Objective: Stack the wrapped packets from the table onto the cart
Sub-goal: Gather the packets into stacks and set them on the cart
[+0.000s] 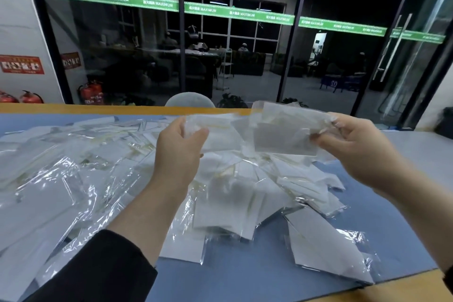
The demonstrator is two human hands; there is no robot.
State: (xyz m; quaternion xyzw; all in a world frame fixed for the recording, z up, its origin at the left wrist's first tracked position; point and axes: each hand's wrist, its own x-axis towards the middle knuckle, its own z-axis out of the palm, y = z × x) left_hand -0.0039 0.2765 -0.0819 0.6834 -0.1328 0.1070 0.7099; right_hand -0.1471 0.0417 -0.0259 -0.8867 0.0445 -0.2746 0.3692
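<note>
Both hands pinch packets above the pile (220,191), left hand (180,152) one, right hand (353,147) another (light, floppy, slick film, so grab edges).

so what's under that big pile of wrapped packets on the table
A blue mat lies under the pile of wrapped packets, showing at the front and right. Its yellow-edged table shows past the mat. Whatever lies beneath the pile's middle is covered.

We see packets (228,193) in glossy, crinkly clear plastic over matt white paper; the worktop (245,270) looks smooth matt blue, wood-edged.
</note>
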